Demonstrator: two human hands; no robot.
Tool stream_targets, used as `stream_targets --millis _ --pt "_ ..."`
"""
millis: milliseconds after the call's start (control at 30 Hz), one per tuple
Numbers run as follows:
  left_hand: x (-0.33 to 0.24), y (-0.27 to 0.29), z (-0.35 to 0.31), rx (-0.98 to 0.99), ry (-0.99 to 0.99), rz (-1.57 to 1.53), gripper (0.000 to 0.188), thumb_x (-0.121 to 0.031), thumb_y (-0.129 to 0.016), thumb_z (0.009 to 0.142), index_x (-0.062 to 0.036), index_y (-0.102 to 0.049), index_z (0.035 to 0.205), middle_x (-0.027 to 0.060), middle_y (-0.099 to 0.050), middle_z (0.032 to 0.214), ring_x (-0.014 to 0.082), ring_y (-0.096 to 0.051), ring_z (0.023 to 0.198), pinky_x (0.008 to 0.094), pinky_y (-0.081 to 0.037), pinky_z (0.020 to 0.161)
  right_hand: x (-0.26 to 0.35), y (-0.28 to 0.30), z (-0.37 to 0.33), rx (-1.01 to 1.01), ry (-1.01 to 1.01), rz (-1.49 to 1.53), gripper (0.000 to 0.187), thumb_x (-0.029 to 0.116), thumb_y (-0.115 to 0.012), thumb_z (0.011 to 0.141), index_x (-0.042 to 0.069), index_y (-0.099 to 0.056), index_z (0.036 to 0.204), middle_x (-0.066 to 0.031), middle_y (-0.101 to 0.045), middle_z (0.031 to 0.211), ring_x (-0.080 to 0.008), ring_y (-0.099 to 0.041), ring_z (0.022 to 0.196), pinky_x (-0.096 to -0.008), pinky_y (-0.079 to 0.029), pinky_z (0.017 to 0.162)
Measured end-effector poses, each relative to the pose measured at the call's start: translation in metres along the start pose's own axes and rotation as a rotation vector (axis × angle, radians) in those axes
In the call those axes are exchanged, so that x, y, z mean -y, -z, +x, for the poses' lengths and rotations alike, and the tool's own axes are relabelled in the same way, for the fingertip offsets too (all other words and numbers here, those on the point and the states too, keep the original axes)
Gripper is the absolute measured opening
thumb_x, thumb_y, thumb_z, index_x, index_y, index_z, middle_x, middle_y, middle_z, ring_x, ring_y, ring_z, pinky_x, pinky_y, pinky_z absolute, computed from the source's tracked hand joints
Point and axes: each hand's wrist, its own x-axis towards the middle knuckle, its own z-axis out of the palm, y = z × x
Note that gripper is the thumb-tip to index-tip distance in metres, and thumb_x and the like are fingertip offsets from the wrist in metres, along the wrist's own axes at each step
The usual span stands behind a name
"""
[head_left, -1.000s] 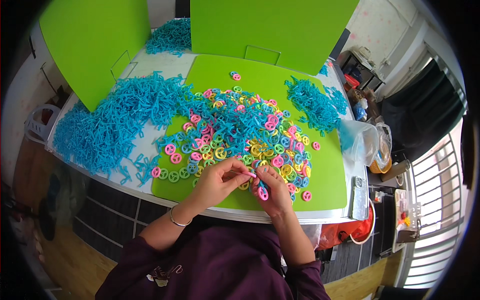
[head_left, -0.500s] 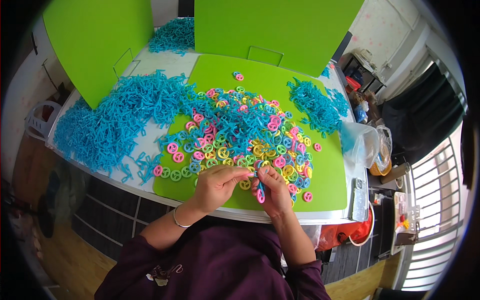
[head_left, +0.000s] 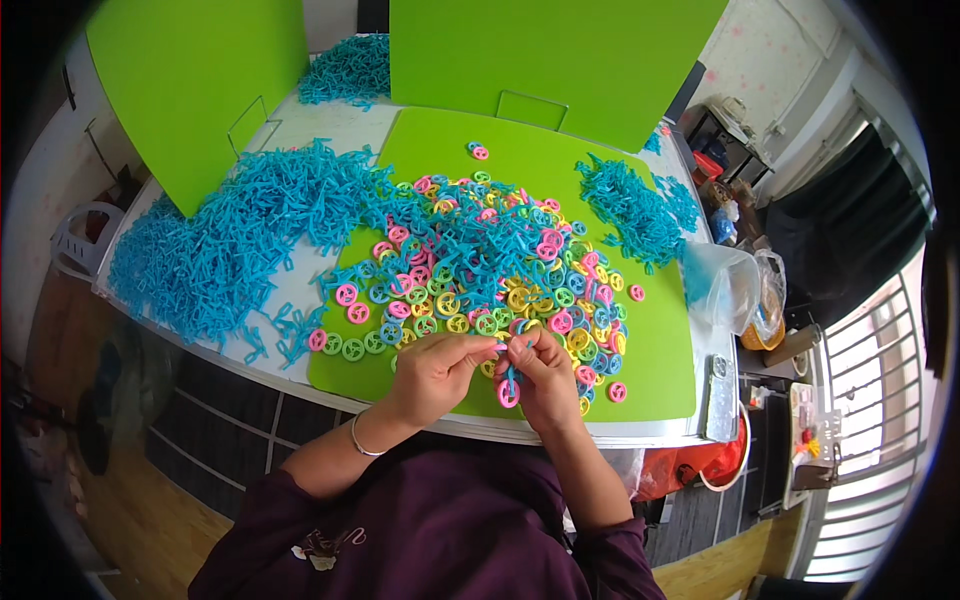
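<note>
Above the near part of the green mat, my two hands meet fingertip to fingertip. My right hand point(head_left: 550, 385) is closed on a small blue forked plastic piece point(head_left: 512, 376). From its lower end hangs a pink spoked wheel point(head_left: 508, 394), beside the right palm. Thumb and forefinger of my left hand point(head_left: 432, 378) pinch together at the top of that piece; what lies between them is too small to make out. Just beyond the hands spreads a heap of small spoked wheels point(head_left: 485, 324) in pink, yellow, green and blue, with blue forked pieces point(head_left: 480, 240) piled over its middle.
A large blue pile of forked pieces point(head_left: 230, 240) covers the table's left side; a smaller pile point(head_left: 630, 215) lies to the right. Green panels point(head_left: 560, 60) stand upright at the back. A clear plastic tub point(head_left: 728, 290) and a phone point(head_left: 719, 400) are by the right edge.
The pink wheel under my right hand has swung slightly left and now hangs more upright. My right fingers have turned a little; the left hand keeps nearly the same place.
</note>
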Motion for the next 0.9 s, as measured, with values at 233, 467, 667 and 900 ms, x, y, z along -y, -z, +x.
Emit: stream_targets --millis 233,467,667,900 --pt "0.009 0.001 0.003 0.059 0.355 -0.247 0.006 -0.004 -0.066 0.084 0.0013 -0.068 0.084 0.0052 -0.067 0.072 0.0079 -0.060 0.063 0.0213 -0.047 0.056 0.006 0.002 0.002 0.042 0.049 -0.362 0.009 0.007 -0.060 0.089 0.004 -0.052 0.090 -0.0077 -0.063 0.074 -0.0153 -0.064 0.070 -0.0263 -0.051 0.062" --pt "0.005 -0.003 0.006 0.042 0.293 -0.289 0.007 -0.003 -0.065 0.085 0.0018 -0.068 0.088 0.0057 -0.068 0.075 0.0079 -0.062 0.068 0.0211 -0.050 0.060 0.000 0.012 0.002 0.038 -0.141 0.078 0.009 0.011 -0.059 0.091 0.004 -0.053 0.094 -0.0083 -0.065 0.078 -0.0142 -0.062 0.068 -0.0256 -0.051 0.062" --pt "0.001 -0.006 0.002 0.056 0.383 -0.390 0.009 -0.004 -0.063 0.087 0.0031 -0.067 0.091 0.0062 -0.068 0.078 0.0081 -0.063 0.072 0.0210 -0.051 0.063 -0.001 0.009 0.001 0.052 -0.274 0.315 0.008 0.012 -0.057 0.092 0.006 -0.052 0.090 -0.0085 -0.066 0.080 -0.0130 -0.061 0.065 -0.0249 -0.051 0.060" --pt "0.005 -0.001 0.003 0.088 0.377 -0.359 0.008 -0.003 -0.062 0.087 0.0031 -0.067 0.091 0.0066 -0.068 0.080 0.0097 -0.064 0.074 0.0220 -0.052 0.065 -0.001 -0.005 -0.004 -0.018 0.160 -0.412 0.013 0.003 -0.061 0.088 0.004 -0.049 0.091 -0.0122 -0.066 0.083 -0.0181 -0.067 0.077 -0.0256 -0.054 0.066"
